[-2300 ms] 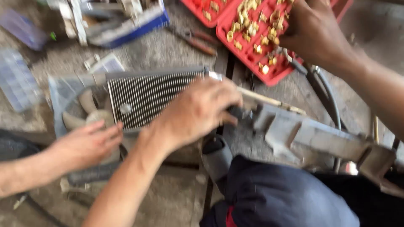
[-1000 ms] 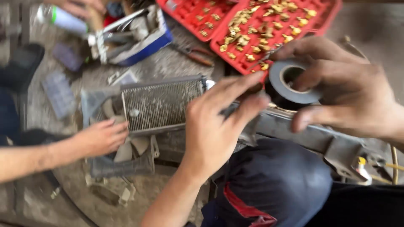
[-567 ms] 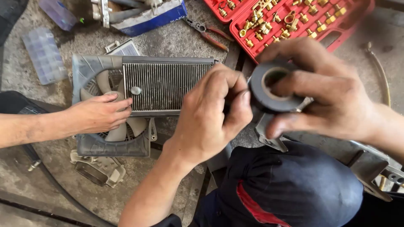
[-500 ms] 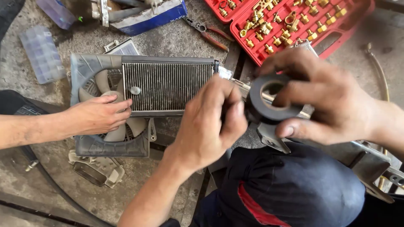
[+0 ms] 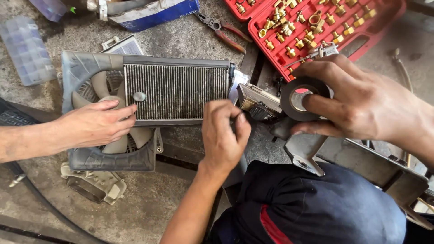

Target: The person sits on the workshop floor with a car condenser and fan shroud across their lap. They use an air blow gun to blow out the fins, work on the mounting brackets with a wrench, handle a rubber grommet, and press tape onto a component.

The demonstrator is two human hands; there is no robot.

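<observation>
Seen from above, the right hand (image 5: 361, 101) clamps a roll of black tape (image 5: 304, 98), forefinger through its core, just right of a dirty finned evaporator core (image 5: 177, 90) on the concrete floor. The left hand (image 5: 224, 135), fingers pinched together, seems to hold the tape's free end below that core. A co-worker's hand (image 5: 92, 127) steadies the grey fan shroud (image 5: 86, 72). Judged: tape is being drawn out; next comes wrapping.

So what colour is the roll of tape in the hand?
Black, with a pale inner core. The roll of tape in the right hand shows best in the head view.
</observation>
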